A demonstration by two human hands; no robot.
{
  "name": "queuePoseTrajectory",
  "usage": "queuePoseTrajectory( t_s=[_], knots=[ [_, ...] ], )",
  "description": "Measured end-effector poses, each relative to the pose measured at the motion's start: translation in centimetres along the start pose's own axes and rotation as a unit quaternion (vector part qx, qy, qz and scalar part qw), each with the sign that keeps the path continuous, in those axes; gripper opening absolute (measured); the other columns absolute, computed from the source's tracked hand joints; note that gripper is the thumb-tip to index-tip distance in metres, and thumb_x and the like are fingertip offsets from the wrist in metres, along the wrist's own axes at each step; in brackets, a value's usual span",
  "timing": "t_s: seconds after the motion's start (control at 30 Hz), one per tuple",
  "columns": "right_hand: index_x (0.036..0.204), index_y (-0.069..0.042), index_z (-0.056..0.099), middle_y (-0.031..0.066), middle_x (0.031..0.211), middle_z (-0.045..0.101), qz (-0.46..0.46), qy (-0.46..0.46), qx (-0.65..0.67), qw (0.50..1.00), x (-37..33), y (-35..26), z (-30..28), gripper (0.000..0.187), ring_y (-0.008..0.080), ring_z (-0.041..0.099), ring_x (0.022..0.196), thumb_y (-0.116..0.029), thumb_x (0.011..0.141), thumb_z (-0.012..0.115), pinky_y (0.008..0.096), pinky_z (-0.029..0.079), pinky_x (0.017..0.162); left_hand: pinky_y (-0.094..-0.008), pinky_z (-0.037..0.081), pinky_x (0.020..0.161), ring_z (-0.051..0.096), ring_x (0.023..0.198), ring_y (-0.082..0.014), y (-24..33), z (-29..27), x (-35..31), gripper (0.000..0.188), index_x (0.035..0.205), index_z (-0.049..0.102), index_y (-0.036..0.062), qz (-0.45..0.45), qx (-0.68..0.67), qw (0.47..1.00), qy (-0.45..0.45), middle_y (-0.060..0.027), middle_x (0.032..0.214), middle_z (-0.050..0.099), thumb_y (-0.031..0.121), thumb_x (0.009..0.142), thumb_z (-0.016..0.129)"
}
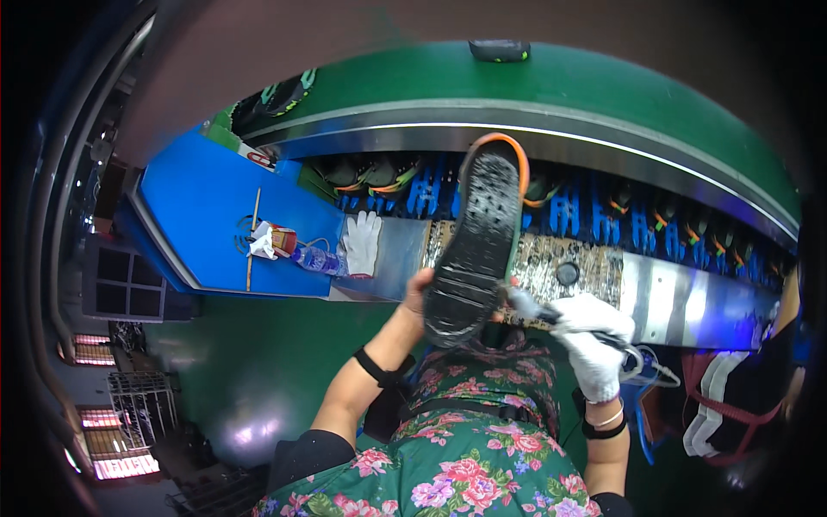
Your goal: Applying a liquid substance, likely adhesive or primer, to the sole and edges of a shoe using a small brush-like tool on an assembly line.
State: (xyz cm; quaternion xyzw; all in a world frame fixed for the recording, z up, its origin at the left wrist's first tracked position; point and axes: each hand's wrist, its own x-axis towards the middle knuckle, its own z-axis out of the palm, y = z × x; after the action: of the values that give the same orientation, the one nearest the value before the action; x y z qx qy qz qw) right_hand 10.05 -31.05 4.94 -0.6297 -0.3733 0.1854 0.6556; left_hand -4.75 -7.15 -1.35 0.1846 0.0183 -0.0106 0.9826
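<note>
Step in hand was prob. edge work on the sole: applying or brushing sth. along its side, going by the tool's placement. The black-soled shoe (478,246), w/ an orange rim round its far end & a greenish strip along the R edge, was held up over the near side of the bench, sole toward the wearer's head.

The bare L hand (416,293) had the near part of the shoe, thumb side at its L edge; fingertips showed at the R edge too, so the grip prob. ran underneath, though most of it was hidden. The R hand (593,343), in a white knit glove, had its fingers wrapped round a slim dark-handled tool w/ a pale tip (546,314). That tip was blurred, right by the sole's R edge; couldn't tell if it touched.

Next move called for a steady L grip & a light R stroke following the edge curve, w/ the shoe turned a bit at a time. Main risk, IMO: straying onto the orange rim, or smearing under the L fingers.

Behind the shoe lay a brown, film-covered bench sheet (594,267) w/ a small round black disc (568,274) on it, & further L a spare white knit glove (362,243) next to a clear plastic bottle w/ a blue label (316,259).
</note>
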Motion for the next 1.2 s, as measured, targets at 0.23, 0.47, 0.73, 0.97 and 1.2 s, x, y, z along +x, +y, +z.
queuePoseTrajectory(
  t_s=[0.23, 0.47, 0.73, 0.97, 1.2],
  knots=[
    [0.102, 0.004, 0.076, 0.0228, 0.111, 0.076, 0.111, 0.18, 0.211, 0.954, -1.7, 6.4, 0.9, 0.025, 0.0273, 0.074, 0.097, 0.012, 0.079, 0.071, 0.0334, 0.061, 0.083, -0.0554, 0.062, 0.094, 0.054, 0.128, -0.0528, 19.7, 2.0, 5.3, 0.126, 0.162, 0.018, 0.0004, 0.143, 0.056, 0.972, -0.18, -0.0443, 0.152, 0.028, 0.086, 0.08, 0.061],
    [0.108, 0.002, 0.08, 0.0087, 0.101, 0.079, 0.246, 0.094, 0.167, 0.95, -3.4, 9.2, 5.2, 0.024, 0.015, 0.073, 0.088, 0.005, 0.085, 0.076, 0.0285, 0.059, 0.081, -0.0509, 0.046, 0.115, 0.043, 0.145, -0.0396, 29.5, -0.9, 9.9, 0.108, 0.158, 0.017, -0.0055, 0.447, -0.303, 0.841, 0.033, -0.0253, 0.156, 0.041, 0.081, 0.097, 0.034],
    [0.108, 0.004, 0.078, 0.0115, 0.102, 0.079, 0.217, 0.154, 0.237, 0.934, -4.2, 10.5, 4.5, 0.027, 0.0156, 0.073, 0.085, 0.008, 0.082, 0.077, 0.0271, 0.058, 0.076, -0.0496, 0.039, 0.116, 0.047, 0.139, -0.0337, 23.6, -4.5, 25.5, 0.066, 0.149, 0.045, 0.0032, 0.443, 0.627, 0.58, 0.274, -0.0193, 0.153, 0.048, 0.042, 0.099, 0.064],
    [0.109, 0.007, 0.077, 0.0144, 0.103, 0.078, 0.213, 0.197, 0.25, 0.924, -5.9, 10.5, 3.2, 0.025, 0.0185, 0.074, 0.088, 0.009, 0.084, 0.075, 0.0286, 0.06, 0.08, -0.0527, 0.056, 0.093, 0.063, 0.115, -0.0301, 21.6, -1.8, 21.6, 0.047, 0.135, 0.057, 0.009, 0.417, 0.619, 0.626, 0.226, -0.0143, 0.128, 0.062, 0.029, 0.095, 0.072],
    [0.106, 0.005, 0.074, 0.0184, 0.111, 0.076, 0.171, 0.293, 0.311, 0.888, -6.1, 9.4, -1.9, 0.023, 0.0194, 0.072, 0.088, 0.005, 0.084, 0.07, 0.0281, 0.059, 0.073, -0.0392, 0.054, 0.098, 0.061, 0.115, -0.0217, 17.7, 0.6, 5.6, 0.036, 0.136, 0.054, 0.0079, 0.573, 0.449, 0.627, 0.278, -0.0091, 0.137, 0.052, 0.009, 0.101, 0.061]
  ],
)
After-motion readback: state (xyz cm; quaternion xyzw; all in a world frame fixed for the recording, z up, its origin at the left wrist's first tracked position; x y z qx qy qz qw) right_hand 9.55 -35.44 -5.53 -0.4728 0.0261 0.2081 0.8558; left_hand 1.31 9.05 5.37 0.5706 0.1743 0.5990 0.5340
